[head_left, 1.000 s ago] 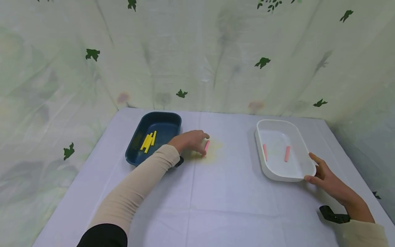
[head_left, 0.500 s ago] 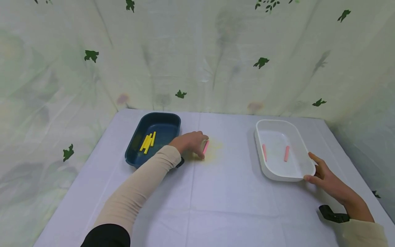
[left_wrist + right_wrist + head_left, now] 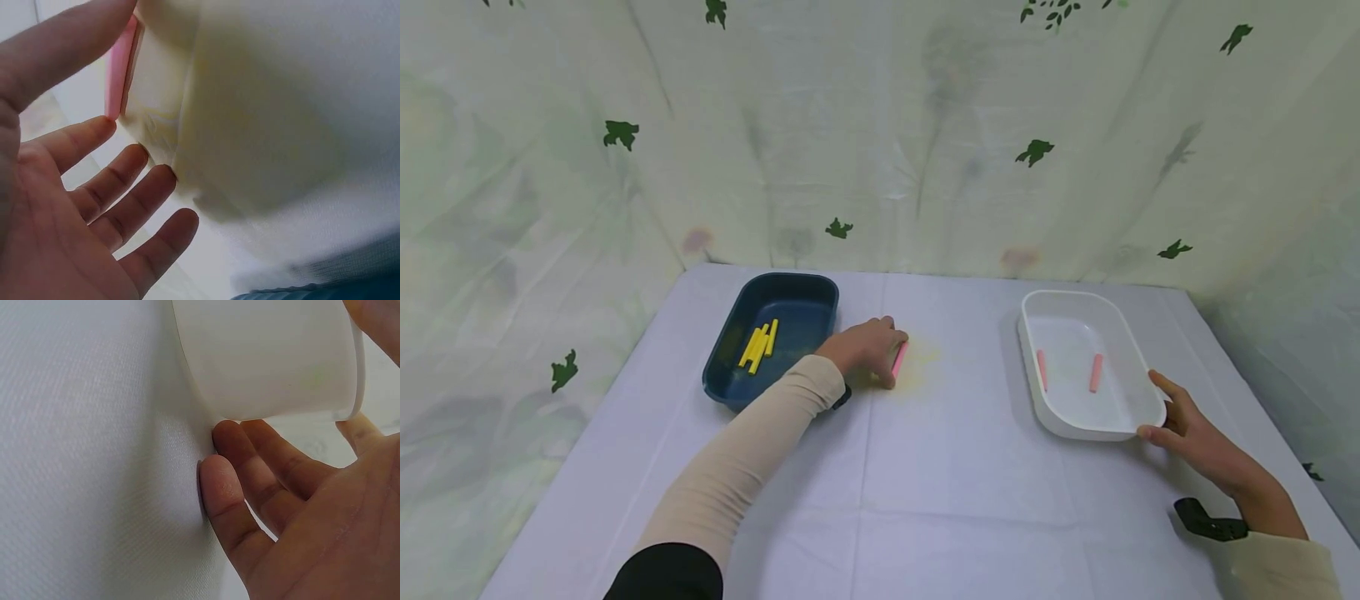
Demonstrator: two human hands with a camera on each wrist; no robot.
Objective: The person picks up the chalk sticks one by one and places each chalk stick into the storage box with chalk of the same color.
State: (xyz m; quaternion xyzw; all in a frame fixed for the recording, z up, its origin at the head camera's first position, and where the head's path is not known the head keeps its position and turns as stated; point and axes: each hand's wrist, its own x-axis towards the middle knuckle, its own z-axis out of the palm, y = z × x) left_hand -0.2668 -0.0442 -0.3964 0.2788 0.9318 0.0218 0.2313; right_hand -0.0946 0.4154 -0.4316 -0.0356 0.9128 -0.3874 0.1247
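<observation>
Beside the dark blue tray [image 3: 812, 317], my left hand [image 3: 867, 346] pinches a pink chalk stick [image 3: 900, 360] by its ends, low over the cloth. The left wrist view has the thumb and index fingertip at either end of this chalk [image 3: 119, 72], with the other fingers spread. My right hand [image 3: 1197, 440] holds the near right corner of the white tray [image 3: 1075, 327], thumb and index finger at its rim. In the right wrist view the other fingers lie under and against the tray wall [image 3: 269, 359]. Two pink chalks [image 3: 1096, 372] lie inside the white tray.
Several yellow chalks [image 3: 758, 346] lie together in the blue tray. Yellow dust [image 3: 925, 362] marks the white tablecloth [image 3: 955, 467] between the trays. A pale hanging sheet [image 3: 880, 125] with leaf prints rises behind the table.
My left fingers have closed in on the pink chalk and tilted it slightly. My right hand and both trays have stayed put.
</observation>
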